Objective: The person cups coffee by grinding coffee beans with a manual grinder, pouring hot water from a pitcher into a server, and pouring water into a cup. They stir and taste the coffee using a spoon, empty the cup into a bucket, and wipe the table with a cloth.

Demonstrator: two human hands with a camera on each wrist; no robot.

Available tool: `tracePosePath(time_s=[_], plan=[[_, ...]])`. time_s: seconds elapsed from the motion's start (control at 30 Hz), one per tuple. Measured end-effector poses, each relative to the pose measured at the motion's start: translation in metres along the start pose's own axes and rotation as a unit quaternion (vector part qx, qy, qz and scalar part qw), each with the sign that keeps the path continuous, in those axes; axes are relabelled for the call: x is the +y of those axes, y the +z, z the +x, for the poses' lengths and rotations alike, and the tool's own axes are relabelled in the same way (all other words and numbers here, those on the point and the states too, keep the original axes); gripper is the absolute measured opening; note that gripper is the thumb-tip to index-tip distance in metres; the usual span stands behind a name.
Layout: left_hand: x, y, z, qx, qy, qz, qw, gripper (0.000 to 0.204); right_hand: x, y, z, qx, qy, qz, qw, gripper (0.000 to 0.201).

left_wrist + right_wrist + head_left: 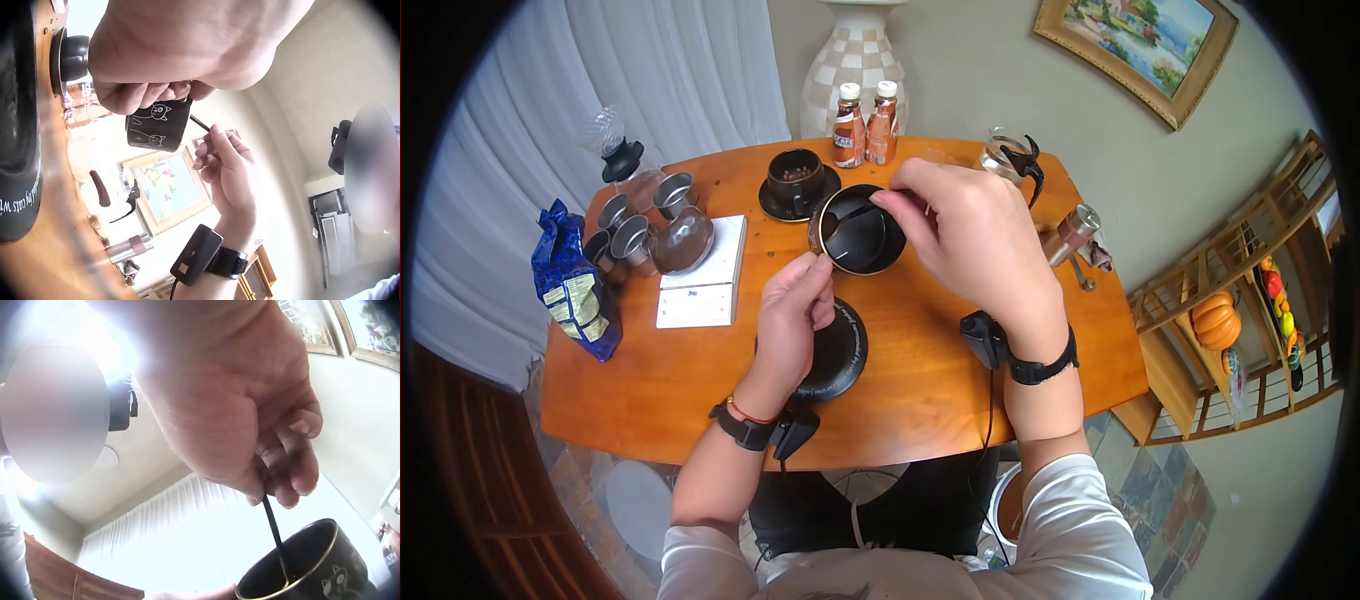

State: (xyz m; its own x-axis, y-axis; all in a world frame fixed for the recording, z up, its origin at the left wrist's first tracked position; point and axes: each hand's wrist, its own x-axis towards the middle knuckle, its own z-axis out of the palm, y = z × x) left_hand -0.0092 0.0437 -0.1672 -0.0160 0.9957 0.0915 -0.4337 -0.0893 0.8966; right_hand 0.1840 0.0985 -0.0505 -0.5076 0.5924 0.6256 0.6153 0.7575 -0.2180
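My left hand (788, 312) grips a black cup (145, 134) with white cat drawings and a gold rim, fingers curled at its handle side. The cup is raised above the table and tilted, with dark contents inside. Between thumb and fingers, my right hand (975, 230) pinches a thin spoon (272, 522) with a dark handle, its lower end inside the cup. Below the left hand lies a round black saucer (845, 360) with white lettering around its edge. Another black cup (796, 185), with brown beans in it, stands behind on its own saucer (825, 205).
On the left are a white scale (700, 305), a round glass carafe (683, 240), several metal cups (672, 192) and a blue bag (575, 285). Two brown bottles (850, 135) stand at the back. A glass pot (1003, 155) and a hand grinder (1072, 235) are on the right.
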Motion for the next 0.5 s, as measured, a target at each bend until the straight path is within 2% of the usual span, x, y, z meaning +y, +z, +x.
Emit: tracePosePath(time_s=[0.03, 0.23, 0.37, 0.43, 0.5], plan=[[0.0, 0.0, 0.0, 0.001, 0.0, 0.0, 1.0, 0.028, 0.0, 0.002, 0.0, 0.018, -0.035, 0.008, 0.999, 0.017], [0.0, 0.002, 0.0, 0.011, 0.004, 0.005, 1.0, 0.028, 0.005, 0.015, 0.003, 0.018, -0.039, 0.13, 0.991, 0.016], [0.002, 0.003, -0.001, 0.006, 0.011, 0.014, 1.0, 0.029, 0.007, 0.016, 0.005, 0.022, -0.029, 0.13, 0.991, 0.017], [0.003, 0.004, -0.003, 0.007, 0.011, 0.018, 1.0, 0.029, 0.008, 0.015, 0.005, 0.085, -0.046, 0.075, 0.992, 0.017], [0.002, 0.005, -0.003, 0.004, 0.014, 0.019, 1.0, 0.029, 0.01, 0.014, 0.005, 0.092, -0.057, 0.064, 0.992, 0.017]])
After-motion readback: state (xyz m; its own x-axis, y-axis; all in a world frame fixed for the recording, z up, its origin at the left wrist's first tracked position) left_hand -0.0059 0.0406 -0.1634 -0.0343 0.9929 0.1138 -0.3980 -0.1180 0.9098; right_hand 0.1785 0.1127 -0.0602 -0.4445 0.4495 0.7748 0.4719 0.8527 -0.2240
